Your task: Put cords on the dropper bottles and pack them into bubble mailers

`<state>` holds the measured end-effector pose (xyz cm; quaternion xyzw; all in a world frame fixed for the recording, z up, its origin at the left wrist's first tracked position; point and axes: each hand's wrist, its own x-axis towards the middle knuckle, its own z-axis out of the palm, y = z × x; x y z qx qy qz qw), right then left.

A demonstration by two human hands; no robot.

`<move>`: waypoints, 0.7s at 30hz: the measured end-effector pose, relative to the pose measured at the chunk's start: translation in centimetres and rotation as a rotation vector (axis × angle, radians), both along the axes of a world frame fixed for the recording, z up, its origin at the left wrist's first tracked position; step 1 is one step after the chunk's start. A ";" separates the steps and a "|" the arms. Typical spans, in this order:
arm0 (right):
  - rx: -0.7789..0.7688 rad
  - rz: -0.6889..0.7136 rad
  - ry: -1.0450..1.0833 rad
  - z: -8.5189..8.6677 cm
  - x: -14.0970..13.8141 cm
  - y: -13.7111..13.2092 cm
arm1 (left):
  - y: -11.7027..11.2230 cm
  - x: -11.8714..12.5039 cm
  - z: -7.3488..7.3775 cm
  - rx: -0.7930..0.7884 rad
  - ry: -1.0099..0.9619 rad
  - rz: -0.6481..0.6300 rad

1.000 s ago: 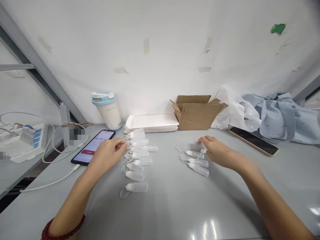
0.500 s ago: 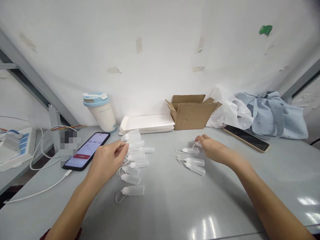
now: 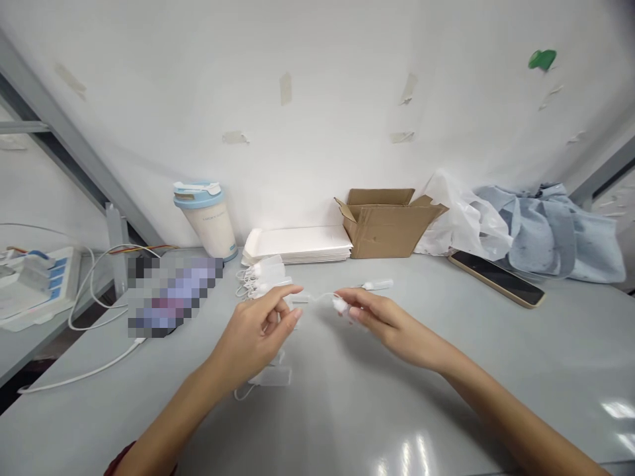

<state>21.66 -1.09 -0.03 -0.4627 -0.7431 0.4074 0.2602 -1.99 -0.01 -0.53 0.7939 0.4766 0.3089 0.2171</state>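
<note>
My right hand (image 3: 377, 317) is closed around small translucent plastic dropper bottles (image 3: 342, 307); the fingers hide how many. A thin tether stands up from them toward the left. Facing it, my left hand (image 3: 260, 327) has thumb and forefinger spread with nothing visible between them. It hovers over a column of similar bottles and covers part of it. Above that hand lie several bottles (image 3: 270, 268) with looped tethers, and below it one more bottle (image 3: 272, 376) lies on its side. Beyond my right hand lies a single bottle (image 3: 380, 285).
A stack of white envelopes (image 3: 302, 243) and an open cardboard box (image 3: 387, 231) stand against the wall. Left are a lidded cup (image 3: 211, 225), a blurred-out phone (image 3: 181, 294) and a white cable (image 3: 82, 378). Right are a plastic bag (image 3: 461, 221), a dark phone (image 3: 496, 279) and a blue cloth bag (image 3: 560, 231).
My right hand has moved left and toward me, holding bottles; the two nearer bottles of the right group are gone from the table. My left hand has moved right and its fingers have opened.
</note>
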 end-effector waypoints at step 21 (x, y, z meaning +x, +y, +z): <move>0.065 -0.044 0.070 0.1 -1.2 -0.8 | -0.8 1.6 0.3 -0.504 -0.323 0.015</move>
